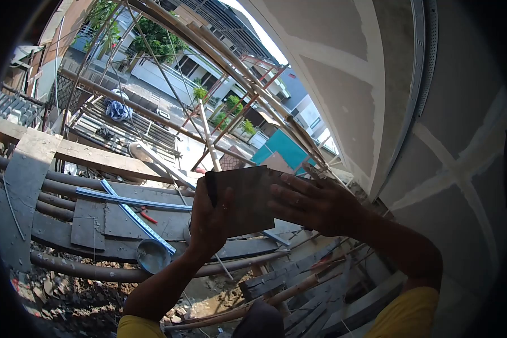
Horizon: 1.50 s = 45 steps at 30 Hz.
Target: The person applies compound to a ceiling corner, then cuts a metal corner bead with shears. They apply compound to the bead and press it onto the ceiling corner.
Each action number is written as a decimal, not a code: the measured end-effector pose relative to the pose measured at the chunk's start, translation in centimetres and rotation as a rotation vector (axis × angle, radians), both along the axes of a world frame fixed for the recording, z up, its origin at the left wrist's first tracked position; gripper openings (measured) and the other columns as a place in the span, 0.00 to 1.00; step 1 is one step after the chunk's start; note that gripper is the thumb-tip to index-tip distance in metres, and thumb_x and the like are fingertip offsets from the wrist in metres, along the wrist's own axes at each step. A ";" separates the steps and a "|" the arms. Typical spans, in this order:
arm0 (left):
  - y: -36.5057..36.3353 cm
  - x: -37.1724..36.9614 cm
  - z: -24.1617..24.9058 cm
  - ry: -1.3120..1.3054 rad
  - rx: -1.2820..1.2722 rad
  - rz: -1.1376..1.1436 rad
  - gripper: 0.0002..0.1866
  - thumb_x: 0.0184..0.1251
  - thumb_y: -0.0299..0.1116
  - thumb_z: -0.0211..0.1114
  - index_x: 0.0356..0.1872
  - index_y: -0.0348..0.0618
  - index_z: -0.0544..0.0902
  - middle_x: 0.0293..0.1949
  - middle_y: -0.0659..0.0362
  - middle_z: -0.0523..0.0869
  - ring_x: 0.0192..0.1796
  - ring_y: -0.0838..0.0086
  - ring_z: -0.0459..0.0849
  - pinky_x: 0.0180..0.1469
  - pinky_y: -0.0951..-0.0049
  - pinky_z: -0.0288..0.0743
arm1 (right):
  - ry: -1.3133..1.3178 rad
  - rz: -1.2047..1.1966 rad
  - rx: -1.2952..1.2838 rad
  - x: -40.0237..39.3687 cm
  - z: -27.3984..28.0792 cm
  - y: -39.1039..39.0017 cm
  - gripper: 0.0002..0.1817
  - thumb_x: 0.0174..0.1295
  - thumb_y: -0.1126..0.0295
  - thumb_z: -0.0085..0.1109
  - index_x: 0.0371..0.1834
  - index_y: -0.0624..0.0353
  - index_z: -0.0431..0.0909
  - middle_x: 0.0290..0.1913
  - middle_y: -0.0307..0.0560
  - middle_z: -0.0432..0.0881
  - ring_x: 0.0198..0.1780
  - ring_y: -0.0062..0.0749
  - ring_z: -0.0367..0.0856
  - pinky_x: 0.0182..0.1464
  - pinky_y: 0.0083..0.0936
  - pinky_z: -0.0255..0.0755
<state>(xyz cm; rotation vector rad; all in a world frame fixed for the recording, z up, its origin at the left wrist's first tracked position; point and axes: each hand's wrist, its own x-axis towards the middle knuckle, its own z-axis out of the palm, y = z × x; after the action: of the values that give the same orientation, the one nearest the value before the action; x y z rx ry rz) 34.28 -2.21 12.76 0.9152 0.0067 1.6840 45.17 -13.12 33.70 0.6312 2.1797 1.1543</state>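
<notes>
A flat, square grey-brown board (pixel 247 205) is held up in front of me at chest height, tilted a little. My left hand (pixel 209 217) grips its left edge, with the thumb over the near face. A short dark stick-like piece (pixel 211 188) shows by the fingers of that hand. From the other side my right hand (pixel 307 203) has its fingers laid across the board's right edge; its thumb is hidden. Whitish specks dot the right fingers.
Scaffold planks (pixel 135 219) on bamboo poles lie below, bearing blue metal strips (pixel 135 217), red-handled pliers (pixel 148 216) and a round bowl (pixel 153 256). Rubble (pixel 67 293) shows underneath. A jointed board wall (pixel 445 169) rises at right; bamboo poles (pixel 231 62) cross ahead.
</notes>
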 end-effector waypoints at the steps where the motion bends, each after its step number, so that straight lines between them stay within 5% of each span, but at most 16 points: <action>1: 0.1 0.0 -0.1 -0.009 0.007 0.001 0.17 0.75 0.34 0.57 0.58 0.37 0.68 0.48 0.56 0.78 0.51 0.76 0.78 0.53 0.73 0.76 | 0.033 -0.019 -0.030 0.7 -0.8 0.0 0.18 0.68 0.62 0.52 0.60 0.45 0.76 0.63 0.41 0.76 0.68 0.36 0.70 0.69 0.43 0.67; 3: 0.5 -0.2 -0.7 0.125 -0.086 0.139 0.20 0.75 0.38 0.57 0.58 0.34 0.67 0.45 0.52 0.78 0.49 0.70 0.77 0.51 0.69 0.74 | -0.021 -0.023 -0.073 0.7 -0.8 -0.7 0.16 0.67 0.63 0.53 0.58 0.47 0.78 0.58 0.42 0.79 0.66 0.37 0.73 0.66 0.41 0.70; 6: 1.0 -1.3 -0.4 -0.014 -0.103 0.145 0.20 0.76 0.39 0.57 0.57 0.34 0.68 0.46 0.52 0.77 0.49 0.71 0.76 0.52 0.69 0.72 | -0.021 -0.123 -0.043 1.2 1.1 -1.0 0.12 0.66 0.64 0.56 0.49 0.52 0.82 0.52 0.46 0.83 0.59 0.42 0.80 0.62 0.40 0.75; 10: 1.8 -0.6 -1.0 -0.113 -0.161 0.067 0.20 0.76 0.40 0.57 0.57 0.34 0.68 0.46 0.53 0.76 0.49 0.72 0.75 0.53 0.70 0.72 | 0.488 -0.030 0.328 -2.7 10.0 -0.5 0.15 0.60 0.80 0.59 0.51 0.59 0.80 0.41 0.53 0.86 0.43 0.41 0.88 0.47 0.29 0.82; 12: 2.0 0.2 -1.7 -0.092 -0.153 0.068 0.20 0.76 0.40 0.57 0.57 0.34 0.68 0.47 0.53 0.76 0.49 0.72 0.75 0.53 0.70 0.72 | 0.731 -0.084 0.584 -6.4 15.3 -1.0 0.13 0.64 0.79 0.53 0.51 0.62 0.78 0.36 0.57 0.85 0.36 0.42 0.88 0.39 0.32 0.79; 17: 1.2 0.8 -1.6 -0.041 -0.159 0.021 0.20 0.76 0.40 0.57 0.57 0.33 0.68 0.48 0.52 0.76 0.49 0.71 0.75 0.53 0.69 0.71 | 0.454 0.448 1.117 -11.8 29.0 -0.7 0.16 0.64 0.65 0.54 0.49 0.65 0.80 0.35 0.63 0.85 0.41 0.55 0.85 0.47 0.41 0.77; 23: 1.1 2.7 -2.5 -0.069 -0.122 -0.019 0.25 0.75 0.40 0.57 0.62 0.31 0.64 0.51 0.49 0.76 0.51 0.67 0.76 0.55 0.68 0.71 | 0.213 0.404 1.420 -15.9 40.6 -0.8 0.21 0.65 0.58 0.53 0.42 0.70 0.80 0.39 0.69 0.83 0.45 0.62 0.83 0.49 0.48 0.75; 28: 0.0 2.0 -1.9 -0.002 -0.070 -0.025 0.26 0.75 0.39 0.57 0.63 0.29 0.63 0.50 0.47 0.77 0.50 0.67 0.76 0.55 0.68 0.72 | 0.189 0.411 1.394 -18.5 40.6 0.7 0.20 0.64 0.59 0.51 0.41 0.68 0.80 0.40 0.70 0.83 0.47 0.65 0.82 0.51 0.50 0.75; 30: 0.0 2.1 -1.9 -0.031 -0.073 -0.053 0.26 0.74 0.39 0.58 0.63 0.29 0.63 0.50 0.48 0.77 0.50 0.67 0.76 0.55 0.68 0.72 | 0.445 0.284 1.419 -20.5 36.5 1.3 0.20 0.62 0.74 0.54 0.58 0.68 0.73 0.54 0.66 0.79 0.57 0.57 0.77 0.57 0.47 0.71; 37: -0.2 1.6 -1.7 0.001 -0.087 -0.015 0.24 0.74 0.39 0.58 0.60 0.31 0.64 0.48 0.48 0.77 0.49 0.66 0.77 0.52 0.67 0.73 | 0.372 0.372 1.512 -19.7 37.5 3.7 0.16 0.63 0.71 0.54 0.50 0.69 0.75 0.47 0.68 0.80 0.52 0.59 0.79 0.55 0.47 0.73; 39: -0.1 1.9 -1.8 -0.016 -0.078 -0.016 0.23 0.74 0.38 0.58 0.59 0.31 0.65 0.47 0.49 0.77 0.48 0.67 0.77 0.52 0.67 0.73 | 0.239 0.325 1.492 -19.4 38.5 4.5 0.17 0.64 0.61 0.50 0.41 0.65 0.80 0.42 0.68 0.83 0.48 0.65 0.81 0.52 0.52 0.75; 45: -0.4 1.6 -1.5 -0.056 -0.073 -0.036 0.20 0.74 0.38 0.57 0.55 0.33 0.66 0.44 0.50 0.77 0.45 0.69 0.77 0.47 0.67 0.75 | 0.406 0.272 1.460 -19.6 36.3 7.3 0.15 0.63 0.67 0.52 0.48 0.65 0.76 0.44 0.66 0.82 0.49 0.60 0.81 0.53 0.49 0.75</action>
<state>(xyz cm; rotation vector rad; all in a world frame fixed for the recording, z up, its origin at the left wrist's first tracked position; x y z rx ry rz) 35.86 -2.64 11.30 0.8086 0.0138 1.6649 25.57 -5.84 70.00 1.1931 1.3377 2.9370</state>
